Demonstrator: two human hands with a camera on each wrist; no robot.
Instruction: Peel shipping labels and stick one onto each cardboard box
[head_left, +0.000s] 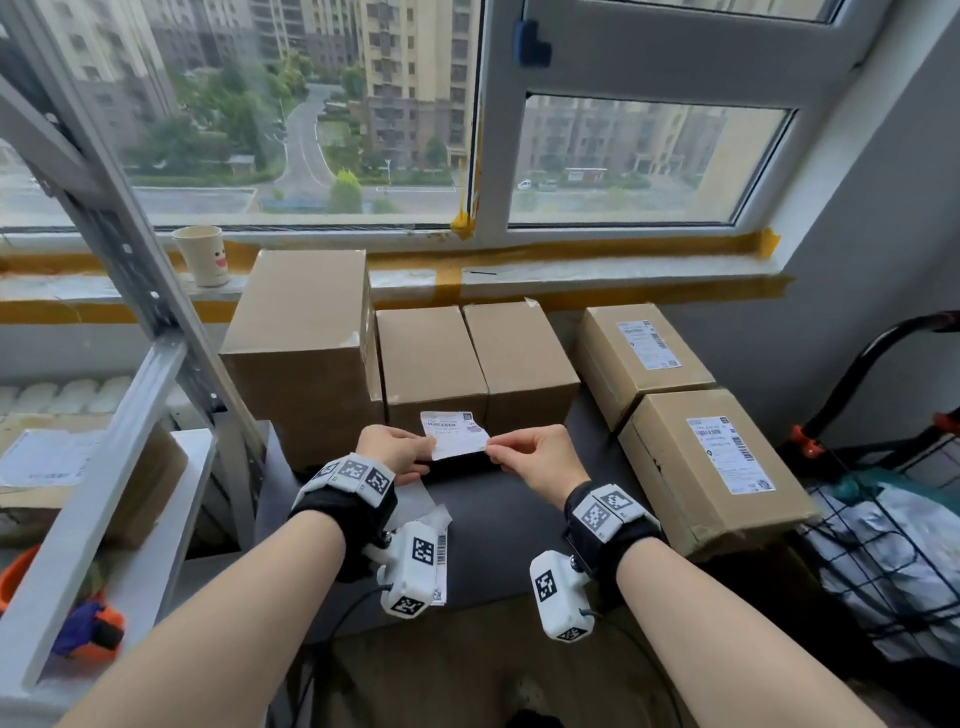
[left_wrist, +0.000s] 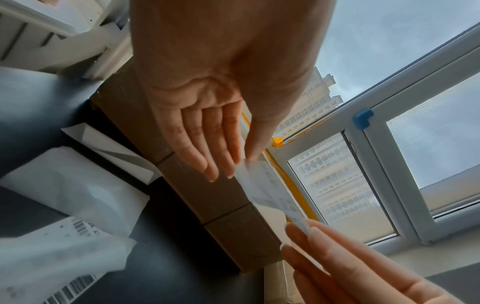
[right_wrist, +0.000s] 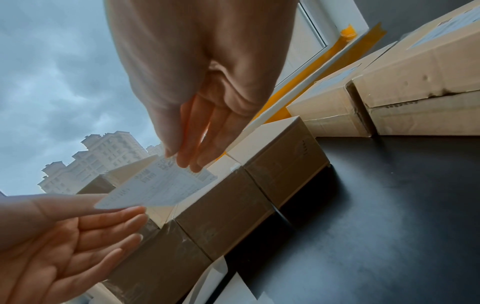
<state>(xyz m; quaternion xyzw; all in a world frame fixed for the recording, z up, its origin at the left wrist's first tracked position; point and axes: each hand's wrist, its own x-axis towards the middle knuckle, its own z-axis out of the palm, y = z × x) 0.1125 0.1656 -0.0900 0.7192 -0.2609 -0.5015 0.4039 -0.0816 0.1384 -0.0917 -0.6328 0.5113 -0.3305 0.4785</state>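
Observation:
A white shipping label (head_left: 456, 434) is stretched flat in the air between my hands, just above the dark table. My left hand (head_left: 396, 448) pinches its left end and my right hand (head_left: 524, 453) pinches its right end. In the left wrist view the label (left_wrist: 270, 189) runs from my thumb to the other hand's fingertips (left_wrist: 298, 228); the right wrist view shows the label (right_wrist: 155, 187) from below. Behind it stand three bare boxes: a tall one (head_left: 301, 353) and two small ones (head_left: 431, 369) (head_left: 519, 358). Two labelled boxes (head_left: 641, 358) (head_left: 717, 467) sit at the right.
Peeled backing papers and more labels (head_left: 431, 525) lie on the table (head_left: 498, 525) under my left wrist. A paper cup (head_left: 201, 255) stands on the windowsill. A metal shelf frame (head_left: 130, 312) is at the left, a black wire cart (head_left: 893, 530) at the right.

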